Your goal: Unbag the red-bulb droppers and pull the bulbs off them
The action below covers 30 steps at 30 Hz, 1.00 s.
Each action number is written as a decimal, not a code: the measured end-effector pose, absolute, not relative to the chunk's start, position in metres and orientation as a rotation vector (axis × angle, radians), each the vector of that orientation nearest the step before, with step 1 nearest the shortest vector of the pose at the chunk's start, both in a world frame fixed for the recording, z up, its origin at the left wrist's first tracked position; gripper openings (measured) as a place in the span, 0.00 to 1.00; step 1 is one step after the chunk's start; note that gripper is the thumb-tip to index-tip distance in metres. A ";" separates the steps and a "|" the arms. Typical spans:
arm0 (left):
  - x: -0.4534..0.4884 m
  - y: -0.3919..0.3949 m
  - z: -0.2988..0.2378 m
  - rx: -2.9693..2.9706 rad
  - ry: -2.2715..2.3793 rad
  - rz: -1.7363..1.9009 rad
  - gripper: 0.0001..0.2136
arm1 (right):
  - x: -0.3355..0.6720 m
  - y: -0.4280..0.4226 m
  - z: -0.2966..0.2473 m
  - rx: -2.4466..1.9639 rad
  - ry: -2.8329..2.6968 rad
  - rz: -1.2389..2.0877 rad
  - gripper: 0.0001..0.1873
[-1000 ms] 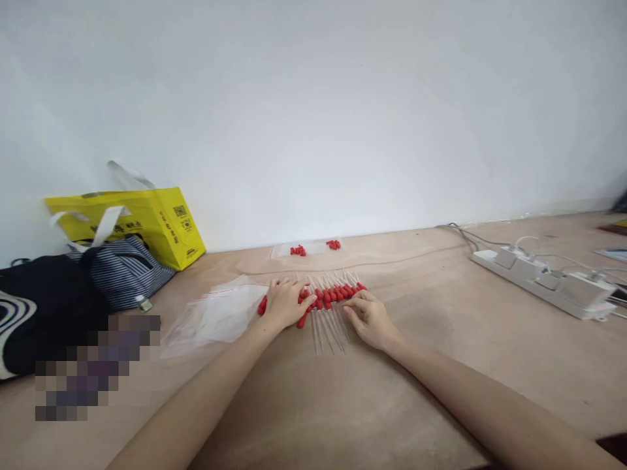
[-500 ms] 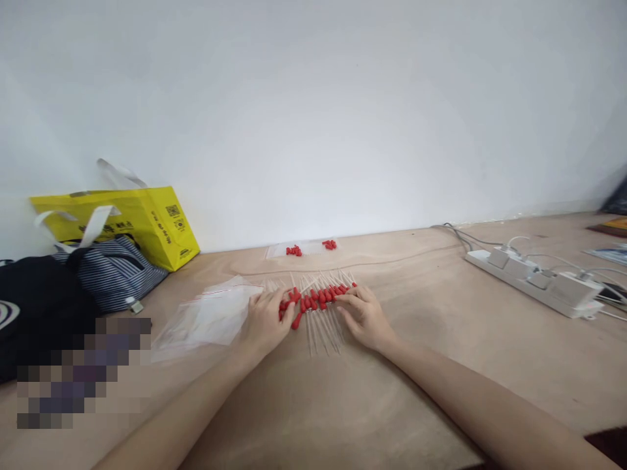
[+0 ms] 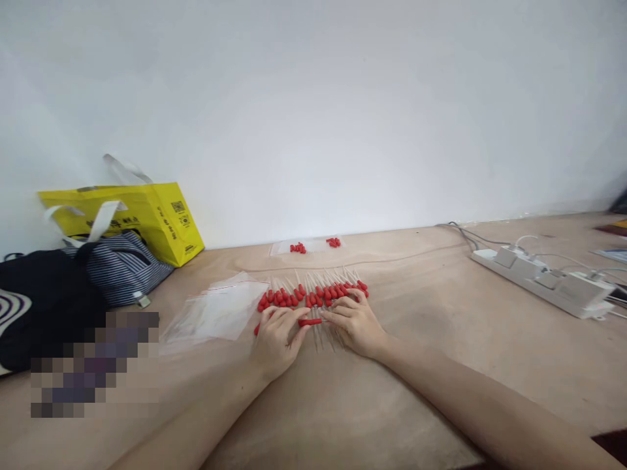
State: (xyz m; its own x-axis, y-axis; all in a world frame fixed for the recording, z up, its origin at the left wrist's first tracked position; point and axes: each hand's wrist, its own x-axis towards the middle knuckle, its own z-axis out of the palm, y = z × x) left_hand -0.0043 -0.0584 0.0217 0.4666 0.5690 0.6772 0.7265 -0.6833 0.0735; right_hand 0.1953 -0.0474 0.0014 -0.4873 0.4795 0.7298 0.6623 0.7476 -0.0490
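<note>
My left hand (image 3: 281, 336) is closed, its thumb and fingers pinching the round end of a red rubber bulb (image 3: 309, 322) that lies sideways between my hands. At the bulb's narrow end, the closed fingers of my right hand (image 3: 355, 323) hold a thin glass tube, mostly hidden by the fingers. Just beyond both hands lies a row of glass droppers (image 3: 333, 292) with red bulbs, their thin tubes pointing to the wall. Several bare glass tubes (image 3: 318, 339) lie beneath and between my hands. Another red bulb is partly covered by my left hand.
Clear plastic zip bags (image 3: 220, 307) lie left of the droppers. Near the wall is a bag with small red bulbs (image 3: 298, 248) on it. A yellow bag (image 3: 166, 222), a striped bag (image 3: 122, 267) and a black bag (image 3: 49, 300) stand left; a power strip (image 3: 539, 281) lies right.
My left hand has come toward me from the pile of bulbs with one bulb. My right hand has moved slightly left and nearer, and the two hands now meet at that bulb.
</note>
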 end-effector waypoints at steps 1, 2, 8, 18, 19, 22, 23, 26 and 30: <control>-0.003 -0.058 0.022 -2.493 -1.118 -1.007 0.10 | 0.195 -0.047 0.001 -0.850 -2.186 -0.313 0.11; -0.002 -0.058 0.022 -2.498 -1.107 -0.989 0.10 | 0.195 -0.047 0.001 -0.843 -2.194 -0.320 0.12; 0.003 -0.054 0.020 -2.481 -0.984 -0.992 0.08 | 0.193 -0.051 0.005 -0.805 -2.175 -0.386 0.10; 0.002 -0.063 0.023 -2.450 -0.900 -0.966 0.10 | 0.194 -0.057 0.009 -0.729 -2.132 -0.408 0.12; 0.003 -0.063 0.024 -2.452 -0.895 -0.963 0.10 | 0.194 -0.058 0.009 -0.729 -2.135 -0.401 0.12; 0.003 -0.064 0.025 -2.451 -0.869 -0.969 0.09 | 0.194 -0.058 0.009 -0.724 -2.145 -0.378 0.11; 0.003 -0.065 0.026 -2.448 -0.860 -0.972 0.09 | 0.194 -0.058 0.009 -0.717 -2.147 -0.370 0.11; 0.002 -0.065 0.025 -2.443 -0.849 -0.966 0.08 | 0.194 -0.057 0.009 -0.698 -2.148 -0.353 0.10; 0.002 -0.064 0.021 -2.428 -0.857 -1.018 0.10 | 0.195 -0.055 0.007 -0.679 -2.140 -0.360 0.09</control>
State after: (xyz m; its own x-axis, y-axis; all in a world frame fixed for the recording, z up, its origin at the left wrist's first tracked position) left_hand 0.0018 -0.0643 0.0213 0.5542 0.3903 0.7352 0.6580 -0.7464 -0.0997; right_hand 0.1952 -0.0554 0.0070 -0.4993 0.3417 0.7962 0.5833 0.8121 0.0173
